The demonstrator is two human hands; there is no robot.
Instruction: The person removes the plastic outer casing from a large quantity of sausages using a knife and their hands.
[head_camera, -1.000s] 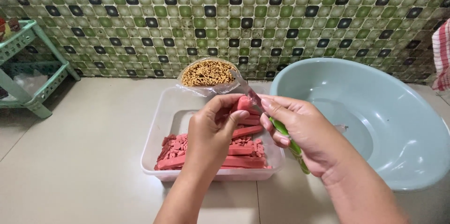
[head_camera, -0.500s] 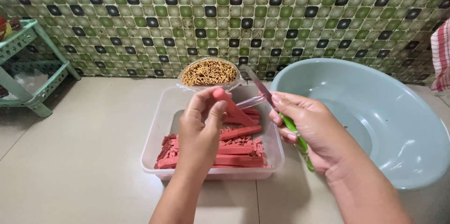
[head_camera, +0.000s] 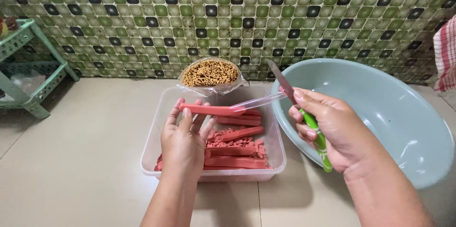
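A: What is the left hand doing?

B: It holds a long red sausage level at the fingertips, fingers spread and only lightly curled around it, above the clear plastic tub.

A: And the clear strip coming off the sausage?

B: That is its casing, peeled off the right end and stretching towards the right hand, which pinches it.

A: Is that hand holding anything else?

B: Yes, it is wrapped around a knife with a green handle, blade pointing up and away towards the tiled wall.

A: What is in the tub?

B: More red sausages and small cut pieces.

A: Anything nearby?

B: A bag of thin brown sticks sits behind the tub, a pale blue basin just to the right, and a green stool stands at the far left.
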